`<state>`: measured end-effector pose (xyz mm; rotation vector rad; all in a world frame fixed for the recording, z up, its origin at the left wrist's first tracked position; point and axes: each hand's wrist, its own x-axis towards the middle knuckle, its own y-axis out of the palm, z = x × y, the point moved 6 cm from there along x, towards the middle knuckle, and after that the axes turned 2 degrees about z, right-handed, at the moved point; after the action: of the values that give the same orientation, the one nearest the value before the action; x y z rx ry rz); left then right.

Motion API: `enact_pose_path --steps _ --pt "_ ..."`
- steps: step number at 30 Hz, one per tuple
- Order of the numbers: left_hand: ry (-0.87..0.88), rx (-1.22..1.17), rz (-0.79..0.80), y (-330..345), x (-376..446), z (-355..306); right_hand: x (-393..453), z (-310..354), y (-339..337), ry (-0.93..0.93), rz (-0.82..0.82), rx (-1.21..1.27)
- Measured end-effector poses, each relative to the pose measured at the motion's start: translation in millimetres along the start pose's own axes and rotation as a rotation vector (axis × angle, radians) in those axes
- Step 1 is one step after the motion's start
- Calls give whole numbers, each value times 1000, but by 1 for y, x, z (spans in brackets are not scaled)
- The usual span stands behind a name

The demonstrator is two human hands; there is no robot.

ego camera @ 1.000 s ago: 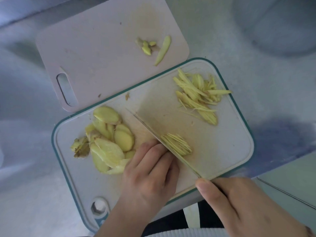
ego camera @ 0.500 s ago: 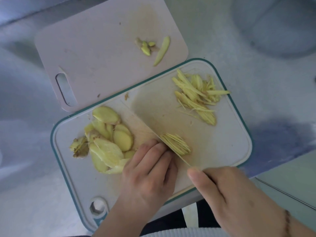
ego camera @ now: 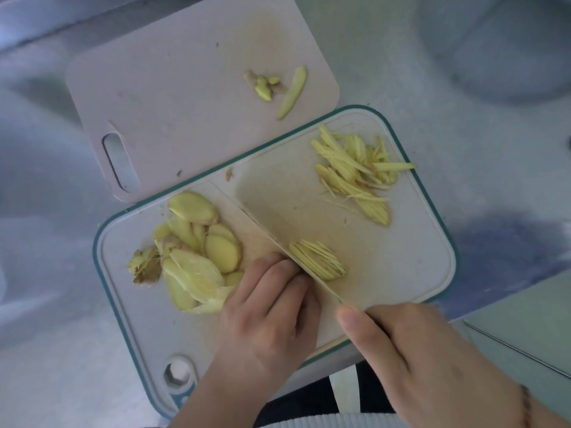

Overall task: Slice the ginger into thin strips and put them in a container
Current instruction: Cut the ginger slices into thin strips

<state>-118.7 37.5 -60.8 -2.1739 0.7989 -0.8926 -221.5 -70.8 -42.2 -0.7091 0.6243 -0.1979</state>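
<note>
On the teal-rimmed cutting board (ego camera: 426,261) my left hand (ego camera: 272,307) presses down with curled fingers on a ginger slice that it hides. My right hand (ego camera: 411,350) grips a knife (ego camera: 278,242), its blade edge-on against my left knuckles. Freshly cut ginger strips (ego camera: 318,261) lie just right of the blade. A larger pile of ginger strips (ego camera: 355,174) sits at the board's far right. Several uncut ginger slices (ego camera: 197,251) are heaped to the left of my left hand.
A pale pink cutting board (ego camera: 173,97) lies behind, partly under the teal one, with a few ginger scraps (ego camera: 278,88) on it. A round grey container (ego camera: 500,41) stands at the far right. The counter edge (ego camera: 509,329) runs close at the lower right.
The knife blade has shifted slightly left against my left knuckles, and my right hand has moved a little forward. The strip piles and slices lie as before.
</note>
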Motion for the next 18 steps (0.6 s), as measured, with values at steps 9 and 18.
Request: enact_pose_path --steps 9,18 --pt "-16 -24 5 0 3 1 -1 3 3 112 30 74" --pt "23 -27 -19 0 1 0 -14 -3 0 238 196 177"
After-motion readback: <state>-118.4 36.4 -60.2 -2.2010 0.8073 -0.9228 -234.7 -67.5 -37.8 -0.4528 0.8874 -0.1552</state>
